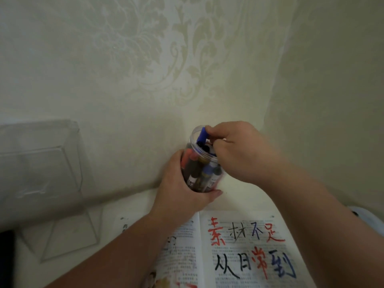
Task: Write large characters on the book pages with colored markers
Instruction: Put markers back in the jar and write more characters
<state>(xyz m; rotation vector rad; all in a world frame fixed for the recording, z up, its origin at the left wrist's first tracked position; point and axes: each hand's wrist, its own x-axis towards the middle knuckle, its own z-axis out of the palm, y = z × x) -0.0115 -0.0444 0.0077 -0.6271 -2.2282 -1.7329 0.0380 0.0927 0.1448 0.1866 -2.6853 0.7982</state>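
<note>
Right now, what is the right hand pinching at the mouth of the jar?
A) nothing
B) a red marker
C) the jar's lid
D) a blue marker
D: the right hand pinches a blue marker that sticks out of the mouth of the clear jar, while the left hand holds the jar.

cream damask wallpaper (145, 48) meets in a corner — a clear, perhaps acrylic, stand (41, 173) at left.

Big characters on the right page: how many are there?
8: four in the top row, four in the row below. More may be cut off below.
</note>
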